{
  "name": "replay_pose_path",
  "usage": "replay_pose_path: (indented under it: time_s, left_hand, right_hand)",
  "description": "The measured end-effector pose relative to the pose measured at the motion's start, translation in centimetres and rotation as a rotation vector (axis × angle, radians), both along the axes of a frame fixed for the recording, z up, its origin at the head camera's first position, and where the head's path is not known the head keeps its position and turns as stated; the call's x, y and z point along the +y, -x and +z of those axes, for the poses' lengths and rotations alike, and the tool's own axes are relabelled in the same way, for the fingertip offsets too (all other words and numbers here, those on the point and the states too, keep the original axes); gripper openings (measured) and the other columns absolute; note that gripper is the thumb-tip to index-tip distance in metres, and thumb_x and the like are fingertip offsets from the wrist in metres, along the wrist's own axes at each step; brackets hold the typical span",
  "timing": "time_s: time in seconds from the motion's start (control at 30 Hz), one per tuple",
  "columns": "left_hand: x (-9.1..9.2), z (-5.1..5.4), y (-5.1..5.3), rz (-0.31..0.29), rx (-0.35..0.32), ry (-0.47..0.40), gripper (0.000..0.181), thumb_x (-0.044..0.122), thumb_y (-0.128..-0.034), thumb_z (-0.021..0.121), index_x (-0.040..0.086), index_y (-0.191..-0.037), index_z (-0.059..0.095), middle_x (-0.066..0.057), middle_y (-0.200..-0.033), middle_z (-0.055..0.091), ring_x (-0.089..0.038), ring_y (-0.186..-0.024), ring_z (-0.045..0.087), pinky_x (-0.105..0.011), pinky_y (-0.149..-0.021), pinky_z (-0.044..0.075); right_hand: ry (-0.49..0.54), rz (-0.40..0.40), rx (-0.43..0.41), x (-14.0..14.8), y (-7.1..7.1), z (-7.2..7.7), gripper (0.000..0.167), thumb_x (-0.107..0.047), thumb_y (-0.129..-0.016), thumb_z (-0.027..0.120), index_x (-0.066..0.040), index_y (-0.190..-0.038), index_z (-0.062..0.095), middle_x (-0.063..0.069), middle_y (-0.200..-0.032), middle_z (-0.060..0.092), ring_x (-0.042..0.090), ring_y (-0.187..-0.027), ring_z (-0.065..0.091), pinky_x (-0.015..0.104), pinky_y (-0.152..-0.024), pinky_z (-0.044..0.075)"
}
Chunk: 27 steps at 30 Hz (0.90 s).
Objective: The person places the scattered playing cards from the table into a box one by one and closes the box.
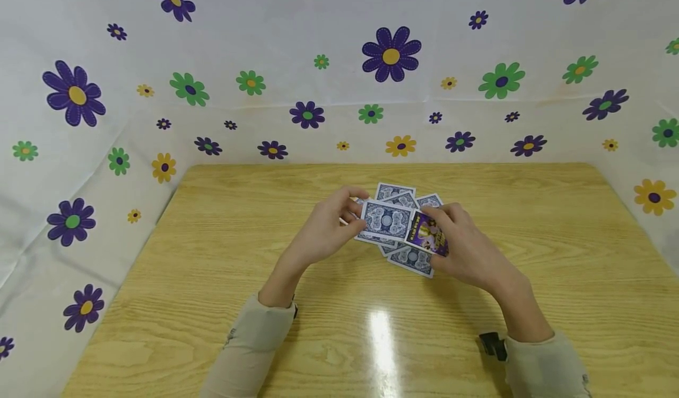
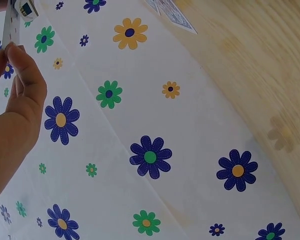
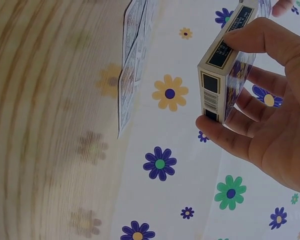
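Observation:
In the head view, my left hand [image 1: 330,224] pinches a blue-backed playing card [image 1: 386,220] by its left end, back side up. The thumb and fingertip grip on the card [image 2: 11,32] also shows in the left wrist view. My right hand [image 1: 472,244] holds a purple card box [image 1: 431,236] between thumb and fingers. The card's right end meets the left end of the box; I cannot tell whether it reaches inside. The right wrist view shows the box's barcode end. Under both hands, several blue-backed cards [image 1: 412,259] lie overlapping on the table.
The light wood-grain table [image 1: 239,280] reaches back to a white cloth [image 1: 339,132] printed with flowers, which also rises at the left and right. A bright reflection lies on the table's front part. Beige sleeves [image 1: 254,327] cover both forearms.

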<state>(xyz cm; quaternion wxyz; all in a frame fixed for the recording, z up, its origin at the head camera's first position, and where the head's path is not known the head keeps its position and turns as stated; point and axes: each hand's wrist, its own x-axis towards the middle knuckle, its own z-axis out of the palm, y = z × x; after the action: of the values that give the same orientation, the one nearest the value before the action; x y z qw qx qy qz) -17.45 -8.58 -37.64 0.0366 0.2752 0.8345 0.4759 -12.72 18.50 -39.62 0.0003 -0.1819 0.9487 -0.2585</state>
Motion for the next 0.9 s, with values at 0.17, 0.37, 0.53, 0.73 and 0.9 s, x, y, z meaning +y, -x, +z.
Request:
replay_pose_path:
  time_s: [0.17, 0.37, 0.53, 0.73, 0.9]
  left_hand:
    - [0.0, -0.2, 0.0, -0.004, 0.005, 0.026, 0.041, 0.004, -0.0931, 0.064, 0.005, -0.133, 0.054, -0.008, -0.1, 0.064, -0.019, -0.086, 0.062, -0.031, -0.074, 0.055]
    - [0.19, -0.23, -0.03, -0.002, -0.005, 0.032, 0.045, 0.004, -0.0938, 0.063, 0.004, -0.138, 0.052, -0.009, -0.102, 0.065, -0.018, -0.087, 0.063, -0.03, -0.074, 0.055]
    - [0.33, -0.31, -0.02, 0.0, 0.007, 0.015, 0.046, 0.004, -0.0938, 0.062, 0.004, -0.138, 0.05, -0.009, -0.101, 0.065, -0.018, -0.086, 0.063, -0.03, -0.074, 0.054]
    - [0.58, -0.43, -0.08, 0.035, -0.01, -0.043, 0.035, 0.003, -0.0937, 0.063, 0.004, -0.128, 0.055, -0.01, -0.1, 0.067, -0.019, -0.088, 0.064, -0.03, -0.075, 0.056]
    - [0.75, -0.42, -0.25, 0.035, -0.015, -0.065, 0.031, 0.003, -0.0936, 0.065, 0.003, -0.124, 0.06, -0.008, -0.098, 0.067, -0.018, -0.086, 0.064, -0.029, -0.074, 0.056]
  right_hand:
    - [-0.012, 0.006, 0.005, -0.04, 0.01, -0.04, 0.083, -0.005, -0.076, 0.075, -0.006, -0.15, 0.037, 0.019, -0.131, 0.041, 0.031, -0.112, 0.045, 0.05, -0.095, 0.049]
    - [-0.012, 0.009, 0.009, -0.01, -0.03, -0.16, 0.084, -0.004, -0.076, 0.075, -0.005, -0.15, 0.037, 0.019, -0.13, 0.041, 0.031, -0.111, 0.045, 0.049, -0.094, 0.049]
    - [-0.013, 0.009, 0.005, -0.02, -0.02, -0.21, 0.084, -0.004, -0.075, 0.075, -0.005, -0.15, 0.037, 0.019, -0.13, 0.041, 0.031, -0.111, 0.045, 0.049, -0.094, 0.049]
    - [-0.013, 0.012, 0.012, -0.04, 0.06, -0.26, 0.084, -0.004, -0.075, 0.076, -0.005, -0.149, 0.037, 0.019, -0.129, 0.041, 0.031, -0.111, 0.045, 0.048, -0.093, 0.049]
    - [-0.012, 0.021, 0.022, 0.0, 0.1, -0.29, 0.084, -0.003, -0.074, 0.076, -0.004, -0.149, 0.037, 0.02, -0.129, 0.041, 0.031, -0.11, 0.045, 0.048, -0.093, 0.049]
